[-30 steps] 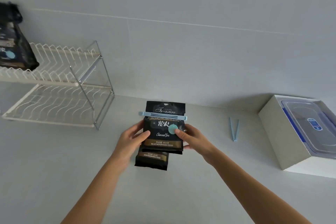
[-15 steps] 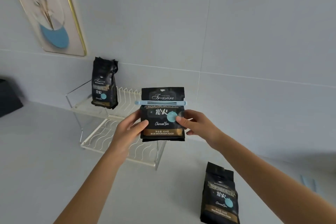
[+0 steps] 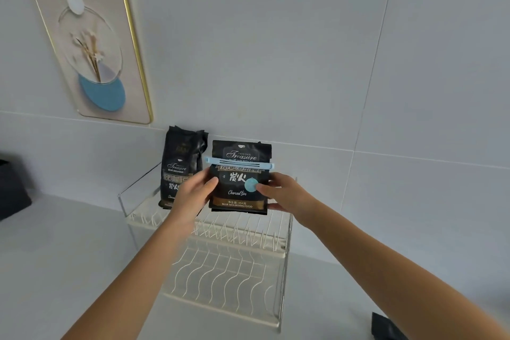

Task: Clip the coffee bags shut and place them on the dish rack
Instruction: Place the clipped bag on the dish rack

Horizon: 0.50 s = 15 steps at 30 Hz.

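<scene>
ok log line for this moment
phase: place | left hand, right hand grip clipped coffee bag at dish rack top tier | other bag standing there

Bg is a pale grey tiled wall (image 3: 276, 36) w/ thin grout lines. Gold-framed pic (image 3: 91, 44) hangs upper left, flowers in a glass vase over a blue shape. Light grey counter (image 3: 55, 257) below, dark object (image 3: 11, 188) at far left edge. Soft, even light.
</scene>
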Each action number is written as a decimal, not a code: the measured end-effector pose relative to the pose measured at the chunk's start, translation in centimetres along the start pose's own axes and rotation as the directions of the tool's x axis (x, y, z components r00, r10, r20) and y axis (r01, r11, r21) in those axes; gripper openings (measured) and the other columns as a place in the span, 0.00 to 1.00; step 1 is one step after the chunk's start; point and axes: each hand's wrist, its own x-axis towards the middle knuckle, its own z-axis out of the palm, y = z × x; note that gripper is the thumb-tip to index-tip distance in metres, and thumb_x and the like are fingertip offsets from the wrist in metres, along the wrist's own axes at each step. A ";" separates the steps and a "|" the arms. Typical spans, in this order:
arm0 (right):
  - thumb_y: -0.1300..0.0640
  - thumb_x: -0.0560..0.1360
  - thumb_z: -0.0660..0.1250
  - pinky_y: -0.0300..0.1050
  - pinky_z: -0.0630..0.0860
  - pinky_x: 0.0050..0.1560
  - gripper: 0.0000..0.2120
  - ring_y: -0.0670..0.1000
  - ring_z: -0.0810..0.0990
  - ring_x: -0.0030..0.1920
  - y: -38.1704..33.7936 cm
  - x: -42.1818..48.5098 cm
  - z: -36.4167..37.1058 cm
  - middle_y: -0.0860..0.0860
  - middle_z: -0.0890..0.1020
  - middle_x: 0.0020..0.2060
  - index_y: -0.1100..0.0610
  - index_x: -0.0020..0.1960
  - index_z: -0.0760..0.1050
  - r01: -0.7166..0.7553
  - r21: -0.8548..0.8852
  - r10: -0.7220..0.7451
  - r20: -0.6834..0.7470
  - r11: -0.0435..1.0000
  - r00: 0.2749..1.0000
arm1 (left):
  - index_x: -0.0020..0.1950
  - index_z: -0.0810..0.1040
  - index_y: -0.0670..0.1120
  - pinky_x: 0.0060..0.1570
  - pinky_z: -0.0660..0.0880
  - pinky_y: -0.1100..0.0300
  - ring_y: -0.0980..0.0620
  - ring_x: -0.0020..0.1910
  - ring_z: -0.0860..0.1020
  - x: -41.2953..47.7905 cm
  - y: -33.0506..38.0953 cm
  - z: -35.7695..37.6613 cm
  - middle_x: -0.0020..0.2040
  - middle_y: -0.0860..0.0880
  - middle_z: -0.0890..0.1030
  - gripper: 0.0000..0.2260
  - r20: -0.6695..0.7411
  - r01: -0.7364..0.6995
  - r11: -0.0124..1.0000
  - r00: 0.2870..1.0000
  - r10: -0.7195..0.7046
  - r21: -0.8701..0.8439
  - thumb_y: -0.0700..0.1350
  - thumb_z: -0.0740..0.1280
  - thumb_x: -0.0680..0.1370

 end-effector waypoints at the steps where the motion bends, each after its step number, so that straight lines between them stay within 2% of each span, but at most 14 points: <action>1: 0.57 0.77 0.64 0.46 0.78 0.53 0.16 0.52 0.78 0.55 0.1 0.8 0.6 0.54 0.79 0.56 0.58 0.64 0.70 -0.056 0.064 0.055 0.010 0.996 0.998 | 0.60 0.78 0.53 0.63 0.73 0.50 0.52 0.59 0.78 1.0 -0.6 -0.4 0.58 0.51 0.82 0.12 -0.012 0.024 1.000 1.000 -0.024 0.013 0.43 0.64 0.78; 3: 0.58 0.79 0.62 0.46 0.76 0.53 0.14 0.53 0.77 0.56 0.8 2.4 1.9 0.55 0.78 0.56 0.59 0.64 0.70 -0.144 0.201 0.140 0.034 0.969 0.990 | 0.57 0.79 0.55 0.62 0.73 0.51 0.52 0.58 0.78 2.6 -1.9 -0.8 0.56 0.52 0.82 0.11 -0.047 0.071 0.997 0.996 -0.069 0.031 0.43 0.63 0.79; 6: 0.55 0.78 0.63 0.45 0.77 0.51 0.11 0.54 0.77 0.56 2.0 4.6 3.7 0.54 0.79 0.52 0.58 0.59 0.70 -0.221 0.346 0.227 0.024 0.912 0.974 | 0.53 0.79 0.58 0.53 0.75 0.58 0.54 0.55 0.79 4.3 -3.8 -1.2 0.51 0.55 0.82 0.12 -0.064 0.108 0.993 0.992 -0.105 0.039 0.41 0.62 0.79; 9: 0.53 0.78 0.62 0.42 0.78 0.49 0.10 0.51 0.79 0.50 2.9 6.3 4.9 0.52 0.79 0.45 0.57 0.56 0.69 -0.264 0.423 0.288 0.008 0.867 0.958 | 0.58 0.78 0.55 0.48 0.74 0.60 0.56 0.52 0.78 5.6 -5.5 -1.6 0.48 0.58 0.81 0.13 -0.092 0.172 0.983 0.982 -0.166 0.060 0.40 0.61 0.80; 11: 0.51 0.79 0.61 0.39 0.78 0.44 0.12 0.49 0.79 0.46 3.5 7.2 5.6 0.52 0.80 0.45 0.58 0.58 0.70 -0.260 0.402 0.291 -0.016 0.878 0.957 | 0.62 0.77 0.52 0.52 0.73 0.59 0.55 0.52 0.77 6.3 -6.5 -1.9 0.48 0.58 0.80 0.14 -0.102 0.221 0.972 0.972 -0.213 0.083 0.40 0.60 0.80; 14: 0.50 0.79 0.60 0.47 0.75 0.60 0.17 0.53 0.78 0.56 4.4 8.7 6.3 0.56 0.79 0.55 0.58 0.64 0.69 -0.257 0.384 0.301 -0.058 0.887 0.952 | 0.64 0.75 0.51 0.55 0.72 0.57 0.57 0.51 0.76 7.5 -7.3 -2.0 0.50 0.54 0.79 0.14 -0.099 0.287 0.957 0.954 -0.282 0.041 0.42 0.59 0.80; 15: 0.49 0.79 0.60 0.48 0.73 0.61 0.18 0.54 0.78 0.56 4.6 9.1 6.6 0.56 0.79 0.56 0.58 0.64 0.69 -0.262 0.395 0.311 -0.063 0.880 0.948 | 0.62 0.75 0.51 0.53 0.71 0.58 0.58 0.49 0.76 7.8 -7.3 -1.9 0.50 0.54 0.79 0.12 -0.091 0.309 0.951 0.948 -0.305 0.030 0.42 0.59 0.80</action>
